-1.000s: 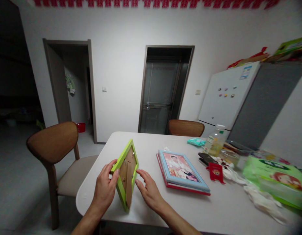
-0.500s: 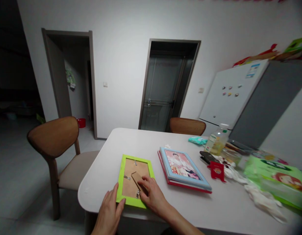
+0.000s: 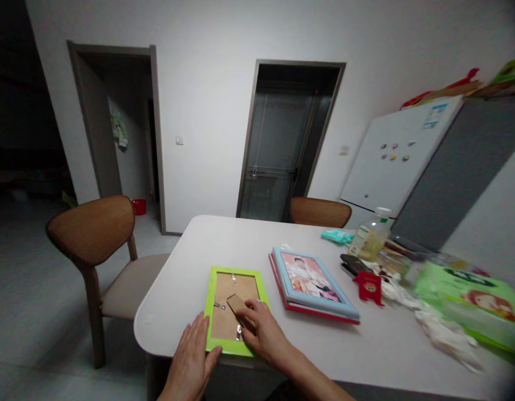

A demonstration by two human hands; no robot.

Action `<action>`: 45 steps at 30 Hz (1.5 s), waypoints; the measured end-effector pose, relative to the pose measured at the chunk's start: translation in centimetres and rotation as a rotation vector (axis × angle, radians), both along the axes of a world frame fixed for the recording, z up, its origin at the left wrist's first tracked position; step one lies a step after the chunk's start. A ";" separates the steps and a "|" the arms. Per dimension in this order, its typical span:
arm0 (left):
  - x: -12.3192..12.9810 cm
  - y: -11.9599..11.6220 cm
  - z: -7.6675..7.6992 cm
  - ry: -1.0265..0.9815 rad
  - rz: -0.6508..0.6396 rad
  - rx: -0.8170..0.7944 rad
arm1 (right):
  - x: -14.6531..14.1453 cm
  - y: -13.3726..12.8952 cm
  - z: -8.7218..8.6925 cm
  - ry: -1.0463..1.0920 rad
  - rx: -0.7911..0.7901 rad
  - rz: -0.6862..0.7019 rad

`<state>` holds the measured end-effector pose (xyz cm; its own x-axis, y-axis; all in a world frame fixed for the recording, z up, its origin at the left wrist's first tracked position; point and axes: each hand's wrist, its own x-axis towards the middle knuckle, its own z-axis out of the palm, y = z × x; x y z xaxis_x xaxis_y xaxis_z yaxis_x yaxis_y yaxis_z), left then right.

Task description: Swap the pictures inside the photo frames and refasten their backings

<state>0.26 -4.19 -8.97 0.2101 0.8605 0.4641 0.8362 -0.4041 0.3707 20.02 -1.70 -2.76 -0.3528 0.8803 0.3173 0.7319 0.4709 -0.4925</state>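
A lime-green picture frame (image 3: 234, 346) lies face down on the table, showing its brown backing board with small metal clips. On the backing is a narrow brown stand leg (image 3: 236, 303). My left hand (image 3: 189, 353) holds the frame's lower left corner, fingers along the left side and thumb on the bottom rim. Over the right half, my right hand (image 3: 263, 331) is closed with bent fingers at the stand leg and right rim; its fingertips are partly hidden. To the right, a light-blue picture frame (image 3: 314, 278) with a photo rests on a red one (image 3: 282, 301).
At the table's right are a bottle (image 3: 370, 236), a black wallet-like item (image 3: 353, 264), a red packet (image 3: 369, 288), crumpled tissues (image 3: 445, 337) and a green tissue pack (image 3: 470, 301). A teal wrapper (image 3: 336, 236) lies farther back. A wooden chair (image 3: 94, 228) stands left.
The green frame has shifted slightly right with both hands. My left hand's fingers now lie flatter along its side. The right hand stays at the stand leg.
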 end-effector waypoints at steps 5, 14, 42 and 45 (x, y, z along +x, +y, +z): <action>0.5 0.3 3.1 -0.035 -0.141 -0.148 | 0.5 0.3 0.8 -0.046 -0.086 0.158; 1.3 0.5 4.0 -0.081 -0.232 -0.239 | -0.2 1.3 -0.1 -0.038 -0.062 0.088; 1.2 0.6 4.0 -0.130 -0.202 -0.237 | -3.6 8.2 -0.5 -0.219 0.037 -0.343; 1.2 0.7 4.0 -0.139 -0.207 -0.237 | -3.5 8.7 -0.5 -0.239 0.021 -0.295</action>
<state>1.46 -3.49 -4.94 0.3400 0.8936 0.2931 0.6804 -0.4489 0.5792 16.57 6.95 -3.27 -0.1511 0.9493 0.2756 0.9309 0.2305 -0.2835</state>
